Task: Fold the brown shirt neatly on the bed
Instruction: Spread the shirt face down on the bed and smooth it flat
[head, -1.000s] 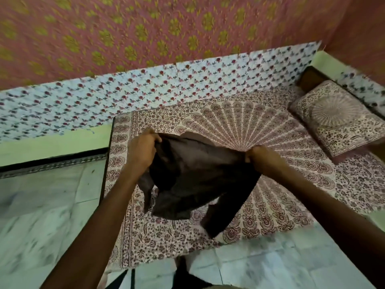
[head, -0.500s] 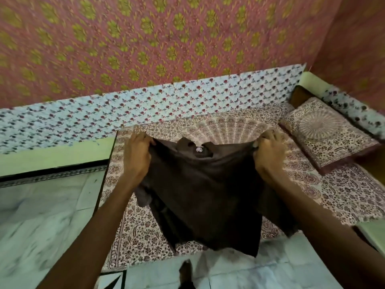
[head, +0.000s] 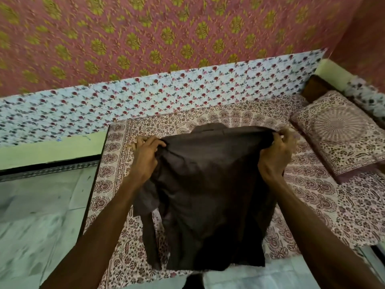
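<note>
- Both grips closed on the brown shirt (head: 208, 184): left hand (head: 143, 159) bunched on its upper-left edge, right hand (head: 275, 157) pinching the upper-right edge.
- Shirt held up by the shoulders, spread btwn the hands, hanging over the bed (head: 312, 184); lower hem reaches past the bed's near edge, w/ pale floor (head: 31, 226) seen below it.
- One sleeve seen dangling at lower left of the shirt.
- Patterned bedsheet (head: 116, 184) seen under and around the shirt.
- Pillow (head: 341, 134) seen far right on the bed, well apart from the shirt.
- Floral wall (head: 166, 38) seen behind.
</note>
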